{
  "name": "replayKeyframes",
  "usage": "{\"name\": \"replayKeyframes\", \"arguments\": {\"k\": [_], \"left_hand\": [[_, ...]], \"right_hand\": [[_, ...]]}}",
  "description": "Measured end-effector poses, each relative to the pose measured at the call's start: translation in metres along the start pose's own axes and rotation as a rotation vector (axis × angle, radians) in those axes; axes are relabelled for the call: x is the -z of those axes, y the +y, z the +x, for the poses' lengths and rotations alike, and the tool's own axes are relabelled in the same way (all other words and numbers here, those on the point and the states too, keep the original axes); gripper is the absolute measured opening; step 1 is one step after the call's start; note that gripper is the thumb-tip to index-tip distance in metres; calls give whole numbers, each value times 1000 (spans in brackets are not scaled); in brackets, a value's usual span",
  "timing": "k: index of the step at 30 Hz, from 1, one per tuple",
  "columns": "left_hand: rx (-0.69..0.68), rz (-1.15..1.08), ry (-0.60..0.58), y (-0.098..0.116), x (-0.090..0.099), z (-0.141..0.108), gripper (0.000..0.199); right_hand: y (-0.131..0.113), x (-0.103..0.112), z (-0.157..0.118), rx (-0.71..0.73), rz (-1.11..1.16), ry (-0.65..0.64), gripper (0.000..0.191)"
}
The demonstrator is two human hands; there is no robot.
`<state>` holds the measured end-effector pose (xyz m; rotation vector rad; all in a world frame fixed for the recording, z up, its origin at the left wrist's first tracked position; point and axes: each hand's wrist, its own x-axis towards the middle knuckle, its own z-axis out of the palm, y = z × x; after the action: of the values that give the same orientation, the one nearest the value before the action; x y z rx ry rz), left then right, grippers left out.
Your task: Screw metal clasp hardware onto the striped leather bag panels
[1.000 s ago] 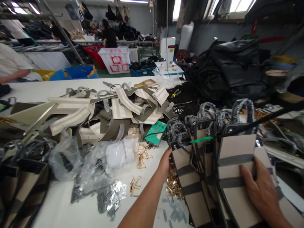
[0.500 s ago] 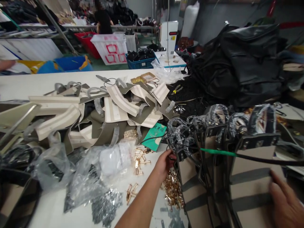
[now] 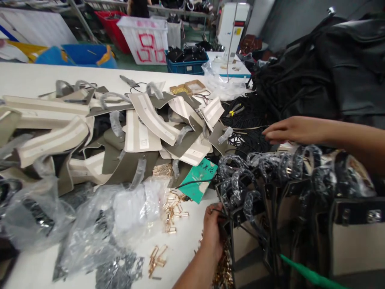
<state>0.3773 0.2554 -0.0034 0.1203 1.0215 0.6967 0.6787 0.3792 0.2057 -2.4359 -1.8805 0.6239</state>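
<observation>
The left forearm (image 3: 195,269), bare, rises from the bottom edge, angled up and slightly to the right. The left hand (image 3: 213,230) sits at its end with the wrist nearly in line, the back of the hand partly toward the camera and the fingers bent away to the right. Their tips are out of sight, so how firmly they close is hard to say. The right forearm (image 3: 333,130), also bare, enters from the right edge and lies almost level across the view. The right hand (image 3: 281,130) reaches leftward, higher than the left, fingers extended and loosely together, well apart from the other hand.
</observation>
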Motion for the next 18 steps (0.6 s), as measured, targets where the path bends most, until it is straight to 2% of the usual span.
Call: {"name": "replayKeyframes", "arguments": {"k": [2,3,6,9,13,18], "left_hand": [[138,-34,-64,2,-5,0,45],[193,-33,-110,4,-7,0,51],[225,14,-191,12,-12,-1,58],[133,84,-198,17,-12,-3,60],[93,96,-222,16,-11,-6,63],[125,54,-263,13,-8,-8,59]], "right_hand": [[-21,-22,38,171,-122,-293,37],[-31,-39,51,213,-156,-355,28],[-48,-93,69,211,-133,-423,25],[-43,-128,82,124,-81,-477,25],[-25,-141,107,7,-19,-512,15],[-20,-150,114,-11,-20,-373,11]]}}
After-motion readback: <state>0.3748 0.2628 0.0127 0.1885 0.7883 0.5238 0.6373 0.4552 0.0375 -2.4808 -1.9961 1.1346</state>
